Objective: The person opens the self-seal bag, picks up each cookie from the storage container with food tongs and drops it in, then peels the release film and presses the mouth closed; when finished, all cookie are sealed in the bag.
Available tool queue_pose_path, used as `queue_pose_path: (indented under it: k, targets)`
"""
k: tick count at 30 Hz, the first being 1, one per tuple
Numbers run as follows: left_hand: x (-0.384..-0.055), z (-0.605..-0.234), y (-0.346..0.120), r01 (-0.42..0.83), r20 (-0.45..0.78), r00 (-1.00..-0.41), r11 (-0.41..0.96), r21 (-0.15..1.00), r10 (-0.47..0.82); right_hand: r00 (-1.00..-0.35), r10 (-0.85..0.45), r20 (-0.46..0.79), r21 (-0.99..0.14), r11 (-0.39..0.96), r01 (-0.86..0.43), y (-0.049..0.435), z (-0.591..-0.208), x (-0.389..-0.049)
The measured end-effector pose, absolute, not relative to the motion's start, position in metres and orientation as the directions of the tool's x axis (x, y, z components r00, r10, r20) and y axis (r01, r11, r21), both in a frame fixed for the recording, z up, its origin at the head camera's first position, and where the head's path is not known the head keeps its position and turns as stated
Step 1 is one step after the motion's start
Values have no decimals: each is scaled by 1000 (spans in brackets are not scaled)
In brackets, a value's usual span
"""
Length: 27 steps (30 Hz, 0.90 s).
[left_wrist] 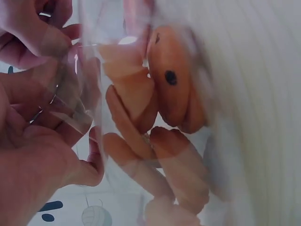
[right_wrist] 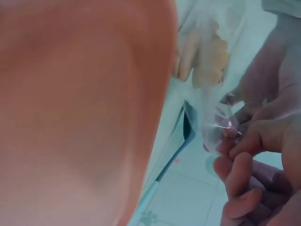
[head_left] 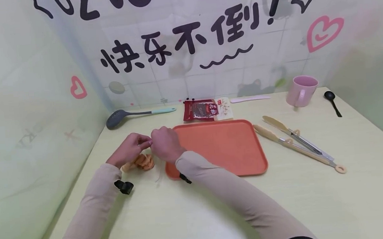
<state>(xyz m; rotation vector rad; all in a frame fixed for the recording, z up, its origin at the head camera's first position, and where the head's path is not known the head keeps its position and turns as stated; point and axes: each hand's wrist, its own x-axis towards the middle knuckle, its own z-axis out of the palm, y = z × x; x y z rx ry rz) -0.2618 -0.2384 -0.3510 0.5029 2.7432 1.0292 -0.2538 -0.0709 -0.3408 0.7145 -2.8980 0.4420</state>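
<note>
Both hands are at the top of a clear plastic bag (right_wrist: 207, 101), left of the orange tray. My left hand (head_left: 128, 151) pinches the bag's edge between thumb and fingers. Close beside it, my right hand (head_left: 166, 144) pinches the same edge, its other fingers curled. Several orange-brown pieces (left_wrist: 171, 87) show through the film in the left wrist view, some long and rounded; one has a dark spot. In the head view these pieces lie partly behind the left hand. Whether the bag's mouth is sealed, I cannot tell.
The orange tray (head_left: 219, 150) lies right of the hands. Behind it are a red and white packet (head_left: 207, 110) and a pink flat utensil (head_left: 250, 99). A slotted spoon (head_left: 116, 119) lies back left. Tongs (head_left: 296, 143), a pink mug (head_left: 302, 91) and a black spoon (head_left: 331, 101) are right.
</note>
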Motion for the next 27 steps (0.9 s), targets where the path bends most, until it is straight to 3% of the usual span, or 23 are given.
queue_pose_path:
  k: [5, 8, 13, 17, 20, 27]
  targets:
    - [-259, -353, -243, 240, -20, -938, 690, 683, 346, -860, -454, 234, -125, 863, -489, -80, -342, -254]
    - [-258, -354, -246, 217, -22, -946, 683, 698, 324, -864, -445, 235, -168, 857, -487, -82, -344, -257]
    - [-260, -355, -249, 220, -7, -947, 664, 715, 321, -892, -359, 274, -442, 777, -449, -74, -351, -268]
    - [-261, -355, -252, 168, -16, -964, 655, 736, 265, -925, -260, 278, -669, 639, -380, -56, -352, -275]
    - [-260, -354, -255, 125, -35, -974, 655, 745, 226, -924, -283, 258, -737, 560, -378, -45, -349, -275]
    - [-259, -354, -252, 99, -50, -978, 655, 749, 205, -823, -523, 221, -600, 593, -537, -46, -340, -265]
